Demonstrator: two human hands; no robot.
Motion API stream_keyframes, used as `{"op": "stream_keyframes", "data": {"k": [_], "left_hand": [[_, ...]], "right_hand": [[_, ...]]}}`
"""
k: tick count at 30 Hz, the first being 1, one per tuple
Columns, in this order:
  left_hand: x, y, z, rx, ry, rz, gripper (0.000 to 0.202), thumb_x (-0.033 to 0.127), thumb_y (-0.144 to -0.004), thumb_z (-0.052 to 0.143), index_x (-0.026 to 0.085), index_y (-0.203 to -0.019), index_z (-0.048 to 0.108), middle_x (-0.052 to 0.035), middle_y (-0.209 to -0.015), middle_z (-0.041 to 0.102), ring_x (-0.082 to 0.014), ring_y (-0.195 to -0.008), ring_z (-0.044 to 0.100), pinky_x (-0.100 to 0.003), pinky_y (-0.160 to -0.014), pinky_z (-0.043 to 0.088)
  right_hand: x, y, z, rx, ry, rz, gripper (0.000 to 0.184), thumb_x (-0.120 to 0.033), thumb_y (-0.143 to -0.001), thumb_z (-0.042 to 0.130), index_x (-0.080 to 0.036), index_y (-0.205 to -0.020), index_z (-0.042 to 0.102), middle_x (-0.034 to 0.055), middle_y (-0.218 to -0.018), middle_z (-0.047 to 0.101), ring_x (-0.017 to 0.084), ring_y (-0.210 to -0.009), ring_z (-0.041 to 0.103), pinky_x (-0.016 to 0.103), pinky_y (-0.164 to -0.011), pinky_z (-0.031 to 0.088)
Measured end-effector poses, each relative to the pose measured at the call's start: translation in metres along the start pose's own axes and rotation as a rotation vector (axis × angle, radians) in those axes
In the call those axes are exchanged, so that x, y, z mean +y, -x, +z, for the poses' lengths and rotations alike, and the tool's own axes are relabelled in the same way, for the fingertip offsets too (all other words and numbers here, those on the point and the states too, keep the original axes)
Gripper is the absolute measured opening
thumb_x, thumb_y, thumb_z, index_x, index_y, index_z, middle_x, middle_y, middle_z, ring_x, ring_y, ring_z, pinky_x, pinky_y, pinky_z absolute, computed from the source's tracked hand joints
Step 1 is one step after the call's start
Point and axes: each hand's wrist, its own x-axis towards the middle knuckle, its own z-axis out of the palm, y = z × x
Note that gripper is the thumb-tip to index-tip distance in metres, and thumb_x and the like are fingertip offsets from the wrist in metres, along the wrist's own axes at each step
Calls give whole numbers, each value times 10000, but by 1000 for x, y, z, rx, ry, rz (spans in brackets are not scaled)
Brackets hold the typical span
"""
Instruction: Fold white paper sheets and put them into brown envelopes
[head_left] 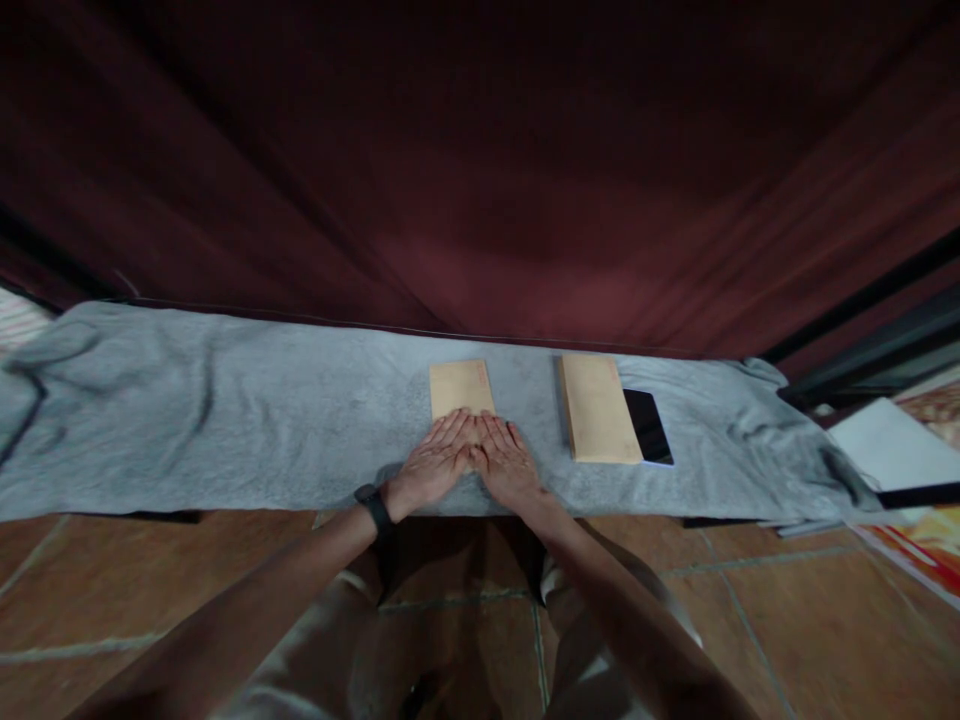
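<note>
A tan paper envelope [459, 386] lies flat on the grey cloth in front of me. My left hand [442, 452] rests palm down over its near part, fingers stretched out. Beside it my right hand [508, 460] also lies flat, and the two hands touch near the thumbs. Both cover the near edge of the envelope. To the right sits a stack of similar tan envelopes [601, 408], apart from my hands. A dark-screened tablet or phone [649, 427] lies partly under or against that stack's right side.
Grey cloth [300, 420] covers a long, narrow table. Behind it hangs a dark red curtain [480, 220]. At the far right are a white flat object [896, 445] and a colourful printed sheet [926, 550]. Brown floor tiles [247, 570] show below the table's front edge.
</note>
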Motion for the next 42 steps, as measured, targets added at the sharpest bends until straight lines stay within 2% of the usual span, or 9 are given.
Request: {"op": "stream_keyframes", "data": {"k": [4, 11, 18, 22, 25, 28, 32, 37, 42], "left_hand": [[-15, -28, -3, 18, -41, -30, 591, 285, -1018, 224, 112, -1578, 304, -117, -1662, 281, -209, -1549, 217, -424, -1262, 201], [-26, -83, -9, 46, -49, -96, 584, 328, -1015, 249, 155, -1563, 358, -83, -1638, 354, -253, -1546, 226, -478, -1260, 168], [-26, -107, -10, 82, -37, -192, 601, 353, -1011, 237, 162, -1570, 350, -88, -1630, 366, -288, -1536, 246, -540, -1247, 167], [-16, -93, -7, 76, -38, -170, 595, 366, -1011, 256, 194, -1573, 346, -77, -1634, 359, -298, -1543, 226, -559, -1243, 164], [0, -66, -4, 61, -45, -73, 586, 382, -1014, 294, 215, -1574, 340, -79, -1624, 382, -276, -1537, 252, -522, -1249, 172], [19, -33, -1, 34, -64, 51, 597, 396, -1019, 315, 184, -1577, 324, -112, -1629, 365, -283, -1536, 252, -533, -1245, 181], [43, -3, -1, 26, -97, 56, 601, 415, -1017, 364, 184, -1571, 333, -120, -1629, 363, -298, -1527, 273, -556, -1234, 205], [57, -3, -7, 26, -182, 9, 519, 351, -995, 415, 119, -1450, 505, -196, -1502, 523, -338, -1423, 449, -531, -1141, 375], [77, -10, -21, -9, -337, 58, 454, 59, -888, 443, 63, -1314, 602, -252, -1307, 645, -320, -1224, 617, -447, -979, 505]], "right_hand": [[-1, 0, 1, 0, 14, 15, 570, -363, -1063, 344, -126, -1581, 314, 108, -1633, 305, 234, -1529, 278, 469, -1261, 188], [-6, 1, 2, 12, 42, 82, 588, -360, -1053, 370, -94, -1575, 322, 147, -1625, 314, 274, -1520, 299, 494, -1249, 202], [-13, 2, -1, 23, 44, 190, 611, -386, -1030, 418, -76, -1555, 368, 178, -1604, 363, 314, -1488, 355, 495, -1231, 229], [-7, -2, -13, -3, 9, 234, 533, -298, -1026, 393, -132, -1531, 421, 131, -1570, 454, 301, -1404, 455, 477, -1167, 329], [1, -9, -22, -18, -25, 275, 504, -229, -1006, 376, -172, -1497, 473, 122, -1485, 551, 287, -1288, 542, 448, -1062, 428], [6, -15, -27, -7, -59, 296, 483, -203, -1000, 371, -183, -1458, 524, 124, -1392, 621, 263, -1229, 580, 398, -1024, 459], [7, -20, -24, 11, -90, 348, 460, -212, -1023, 353, -175, -1436, 551, 128, -1316, 671, 235, -1177, 634, 341, -995, 485], [17, -29, -17, 4, -170, 429, 423, -244, -1030, 392, -234, -1398, 599, 78, -1203, 745, 203, -1058, 714, 307, -935, 530], [37, -38, -11, 60, -451, 507, 377, -286, -990, 457, -283, -1271, 707, 26, -1134, 779, 220, -1045, 735, 338, -911, 576]]}}
